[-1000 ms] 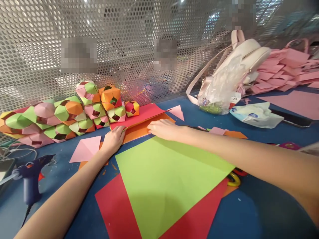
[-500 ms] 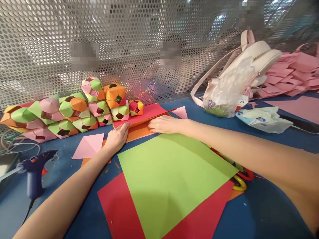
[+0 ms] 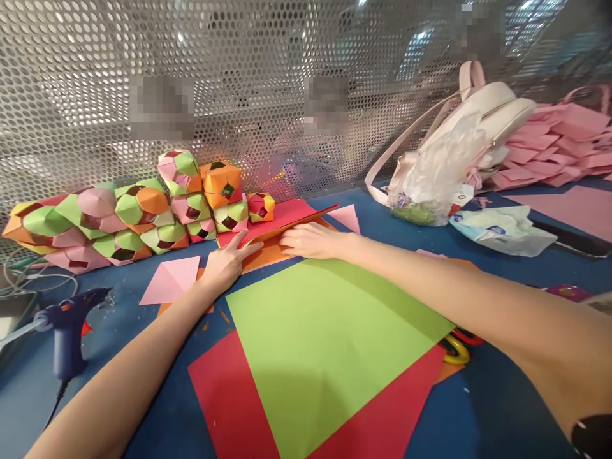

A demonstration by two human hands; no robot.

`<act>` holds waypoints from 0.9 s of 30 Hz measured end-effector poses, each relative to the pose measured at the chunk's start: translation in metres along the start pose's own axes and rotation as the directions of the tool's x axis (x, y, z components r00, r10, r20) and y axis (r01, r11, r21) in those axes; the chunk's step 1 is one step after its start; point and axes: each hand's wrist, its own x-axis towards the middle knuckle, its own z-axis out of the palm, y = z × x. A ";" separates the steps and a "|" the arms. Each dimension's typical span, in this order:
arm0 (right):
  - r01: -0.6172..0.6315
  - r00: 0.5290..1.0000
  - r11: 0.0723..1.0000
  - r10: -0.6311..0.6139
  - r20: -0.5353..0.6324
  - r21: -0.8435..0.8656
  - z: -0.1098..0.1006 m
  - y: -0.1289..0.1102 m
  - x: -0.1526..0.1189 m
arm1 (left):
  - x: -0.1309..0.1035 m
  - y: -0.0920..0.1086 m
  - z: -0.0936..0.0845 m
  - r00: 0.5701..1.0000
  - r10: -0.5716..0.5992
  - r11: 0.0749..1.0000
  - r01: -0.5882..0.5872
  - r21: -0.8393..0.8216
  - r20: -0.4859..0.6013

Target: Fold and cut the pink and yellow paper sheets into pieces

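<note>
My left hand (image 3: 224,264) rests at the left end of a stack of orange paper (image 3: 268,250), thumb and forefinger spread apart. Its forefinger reaches the edge of the red paper (image 3: 287,213) behind. Lying low across the orange paper, my right hand (image 3: 313,241) has its fingers stretched leftward; their tips are partly hidden. Between the hands, the front edge of the upper sheets stands slightly raised. Nearer me, a large green sheet (image 3: 329,338) overlaps a red sheet (image 3: 229,395). A pink folded paper (image 3: 172,280) lies left of my left hand.
Folded paper balls (image 3: 143,207) are stacked along the perforated metal screen (image 3: 268,83). A blue glue gun (image 3: 69,331) stands at left. To the right are yellow scissor handles (image 3: 456,350), a tissue pack (image 3: 507,229), a pale backpack (image 3: 497,108) and a pink paper pile (image 3: 559,143).
My left thumb and forefinger have spread apart from a closed pinch at the paper's edge. The right hand has shifted slightly left, and the raised paper edge sits a little higher at its right end.
</note>
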 end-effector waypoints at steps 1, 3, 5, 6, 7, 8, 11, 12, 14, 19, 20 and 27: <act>-0.019 1.000 1.000 0.019 -0.008 0.025 0.002 0.000 -0.001 | 0.000 0.000 0.001 1.000 0.008 1.000 -0.008 0.002 0.002; -0.066 0.997 0.995 0.068 -0.024 0.080 0.007 0.002 -0.003 | 0.001 0.000 0.002 1.000 0.017 1.000 -0.017 -0.004 -0.006; -0.122 0.991 0.983 0.128 -0.038 0.134 0.014 0.004 -0.003 | 0.001 0.001 0.003 1.000 0.017 1.000 -0.018 -0.014 -0.018; -0.148 0.987 0.976 0.157 -0.042 0.159 0.017 0.005 -0.003 | 0.001 0.002 0.003 1.000 0.016 1.000 -0.016 -0.020 -0.024; -0.172 0.982 0.968 0.182 -0.044 0.182 0.021 0.006 -0.003 | 0.001 0.003 0.003 0.999 0.016 1.000 -0.017 -0.025 -0.030; -0.192 0.978 0.961 0.205 -0.045 0.201 0.025 0.006 -0.002 | 0.001 0.003 0.002 0.999 0.016 0.999 -0.017 -0.031 -0.036; -0.230 0.967 0.942 0.250 -0.056 0.246 0.033 0.007 0.000 | 0.000 0.003 0.002 0.999 0.017 0.998 -0.020 -0.051 -0.050; -0.235 0.964 0.937 0.259 -0.062 0.257 0.034 0.007 0.001 | 0.000 0.003 0.002 0.998 0.020 0.998 -0.023 -0.060 -0.055; -0.240 0.960 0.932 0.269 -0.075 0.271 0.036 0.006 0.002 | 0.000 0.002 0.003 0.997 0.027 0.996 -0.033 -0.081 -0.067; -0.253 0.949 0.927 0.293 -0.115 0.276 0.037 0.004 0.004 | 0.000 -0.001 0.007 0.996 0.030 0.992 -0.040 -0.118 -0.081; -0.254 0.947 0.928 0.295 -0.123 0.273 0.036 0.004 0.004 | 0.000 -0.001 0.007 0.996 0.027 0.992 -0.036 -0.121 -0.079; -0.240 0.942 0.945 0.282 -0.183 0.223 0.026 -0.009 0.003 | 0.000 -0.001 0.005 0.994 0.047 0.991 -0.059 -0.118 -0.096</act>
